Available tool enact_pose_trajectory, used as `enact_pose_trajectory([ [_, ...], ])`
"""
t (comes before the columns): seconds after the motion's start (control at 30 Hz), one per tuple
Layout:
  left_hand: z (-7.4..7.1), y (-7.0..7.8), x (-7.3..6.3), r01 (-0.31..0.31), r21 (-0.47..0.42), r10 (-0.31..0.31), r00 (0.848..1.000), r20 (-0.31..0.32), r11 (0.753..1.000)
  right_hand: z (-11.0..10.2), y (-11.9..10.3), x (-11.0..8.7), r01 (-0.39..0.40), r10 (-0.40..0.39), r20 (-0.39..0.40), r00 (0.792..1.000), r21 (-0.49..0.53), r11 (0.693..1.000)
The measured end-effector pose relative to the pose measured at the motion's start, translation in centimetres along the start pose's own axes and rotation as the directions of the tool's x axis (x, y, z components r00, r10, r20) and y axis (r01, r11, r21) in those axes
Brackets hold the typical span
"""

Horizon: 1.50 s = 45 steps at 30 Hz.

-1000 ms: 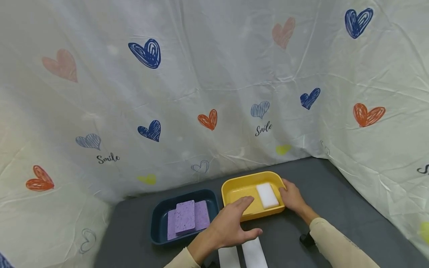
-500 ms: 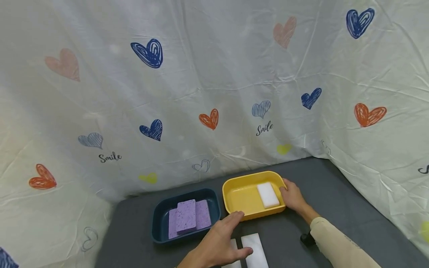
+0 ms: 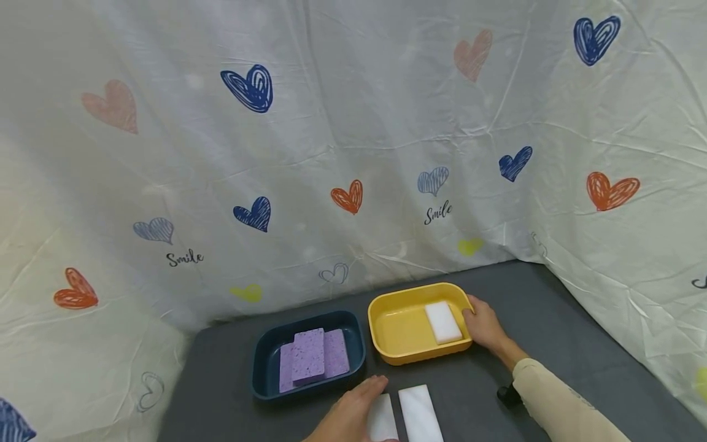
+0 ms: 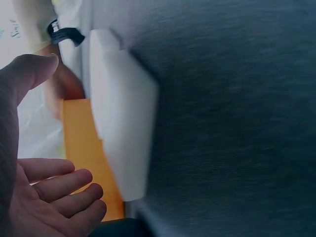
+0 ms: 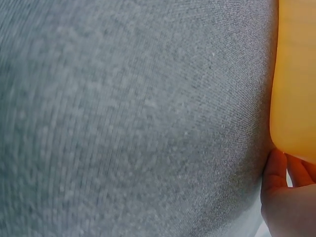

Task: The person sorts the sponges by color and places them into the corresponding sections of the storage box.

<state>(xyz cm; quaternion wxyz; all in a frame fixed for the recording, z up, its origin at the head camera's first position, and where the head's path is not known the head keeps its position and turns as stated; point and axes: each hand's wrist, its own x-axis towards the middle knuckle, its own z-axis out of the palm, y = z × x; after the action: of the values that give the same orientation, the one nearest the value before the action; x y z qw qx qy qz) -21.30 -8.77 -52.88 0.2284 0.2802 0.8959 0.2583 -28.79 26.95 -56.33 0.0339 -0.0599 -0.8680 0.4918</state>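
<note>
My right hand (image 3: pixel 486 325) grips the right end of a yellow tray (image 3: pixel 399 329), its thumb at the rim. One white sponge block (image 3: pixel 444 322) lies inside, toward that end. Two more white blocks lie side by side in front of the tray: a left one (image 3: pixel 382 412) and a right one (image 3: pixel 421 415). Over the left block, partly covering it in the head view, hovers my left hand (image 3: pixel 349 416). In the left wrist view its fingers (image 4: pixel 69 195) and thumb are spread apart beside a white block (image 4: pixel 126 128), with nothing between them.
A dark blue tray (image 3: pixel 259 368) stands left of the yellow one, holding several purple sponges (image 3: pixel 308 356). Behind the dark grey table (image 3: pixel 215 393) hangs a white curtain (image 3: pixel 298 245) printed with hearts, which also runs along the right side.
My left hand has drawn back from the yellow tray toward the near edge, down to the left white block. The right hand has kept its grip on the tray.
</note>
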Motion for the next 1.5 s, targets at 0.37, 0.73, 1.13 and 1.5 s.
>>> enact_pose_trajectory([
  [0.37,1.8,-1.8,-0.4,-0.051,0.188,0.043,0.998,0.047,0.981,-0.1,0.0,-0.2,-0.002,0.002,0.012,1.0,-0.002,1.0],
  [0.73,2.6,-2.4,-0.4,-0.072,0.181,0.065,0.997,0.041,0.981,-0.2,-0.1,-0.1,0.005,-0.005,0.009,1.0,-0.009,1.0],
  [1.13,2.3,-1.9,-1.1,-0.104,0.227,0.107,0.994,0.001,0.968,-0.2,0.1,-0.2,0.005,-0.005,0.004,1.0,-0.014,1.0],
  [1.5,-0.1,0.5,-1.3,-0.119,0.19,0.135,0.988,-0.073,0.975,-0.1,0.1,0.0,0.015,-0.016,-0.01,1.0,-0.028,1.0],
])
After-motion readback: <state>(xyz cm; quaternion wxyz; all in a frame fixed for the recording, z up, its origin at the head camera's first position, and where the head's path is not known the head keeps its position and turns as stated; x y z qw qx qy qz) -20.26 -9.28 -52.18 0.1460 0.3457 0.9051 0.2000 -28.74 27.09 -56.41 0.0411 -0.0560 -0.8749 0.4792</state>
